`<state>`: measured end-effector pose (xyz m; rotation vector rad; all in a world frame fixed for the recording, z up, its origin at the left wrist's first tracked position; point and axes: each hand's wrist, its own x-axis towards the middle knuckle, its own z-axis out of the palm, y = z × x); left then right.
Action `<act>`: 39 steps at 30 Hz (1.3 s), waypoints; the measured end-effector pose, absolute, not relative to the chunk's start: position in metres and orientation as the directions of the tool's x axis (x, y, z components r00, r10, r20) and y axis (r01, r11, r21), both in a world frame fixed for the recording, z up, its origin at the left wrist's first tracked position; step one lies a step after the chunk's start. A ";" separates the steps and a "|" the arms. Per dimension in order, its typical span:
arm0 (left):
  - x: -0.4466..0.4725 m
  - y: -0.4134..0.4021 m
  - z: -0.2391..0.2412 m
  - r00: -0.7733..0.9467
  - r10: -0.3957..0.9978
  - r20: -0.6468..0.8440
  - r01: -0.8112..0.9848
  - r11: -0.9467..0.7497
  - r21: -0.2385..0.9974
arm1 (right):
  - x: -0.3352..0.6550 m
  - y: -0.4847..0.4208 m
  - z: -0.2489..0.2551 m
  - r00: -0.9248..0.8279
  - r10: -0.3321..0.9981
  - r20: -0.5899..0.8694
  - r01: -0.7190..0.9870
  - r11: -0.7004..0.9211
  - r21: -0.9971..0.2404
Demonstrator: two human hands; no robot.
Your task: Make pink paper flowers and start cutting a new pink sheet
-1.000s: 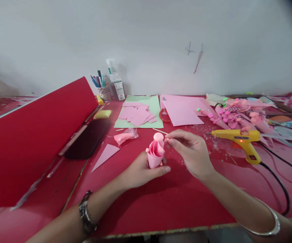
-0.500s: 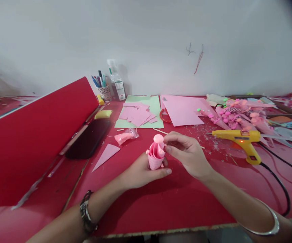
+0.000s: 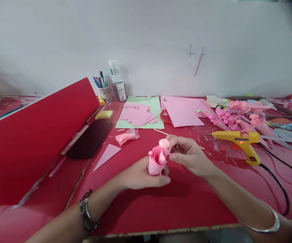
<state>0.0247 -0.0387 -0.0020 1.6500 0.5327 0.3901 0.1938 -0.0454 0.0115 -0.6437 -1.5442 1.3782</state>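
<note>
A pink paper cone (image 3: 156, 166), rolled in layers and topped with pale pink clay balls (image 3: 164, 143), is held above the red tabletop. My left hand (image 3: 146, 175) wraps round its lower part, thumb in front. Close against the cone's right side is my right hand (image 3: 186, 153), its thumb and fingertips pinched at the rim by a small ball; what exactly lies between the fingertips is hidden. Left of the hands lie a pink paper triangle (image 3: 107, 157) and a plastic bag of pink clay (image 3: 127, 137).
A yellow glue gun (image 3: 239, 135) with a lit orange light lies at right, its cord running off the table. Behind it are piled pink cones (image 3: 237, 116). Paper pieces (image 3: 138, 114) rest on a green sheet (image 3: 161, 121). A red board (image 3: 42, 138) leans at left beside a phone (image 3: 89, 140).
The cone has come slightly lower and to the right, tilting a little. My right fingertips have stayed at its right rim. The view has shifted a little.
</note>
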 end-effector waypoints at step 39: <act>0.028 -0.035 -0.008 0.611 0.773 -0.167 0.133 0.107 0.985 | 0.184 -0.040 -0.010 -0.386 0.903 0.186 -0.140 0.142 -0.980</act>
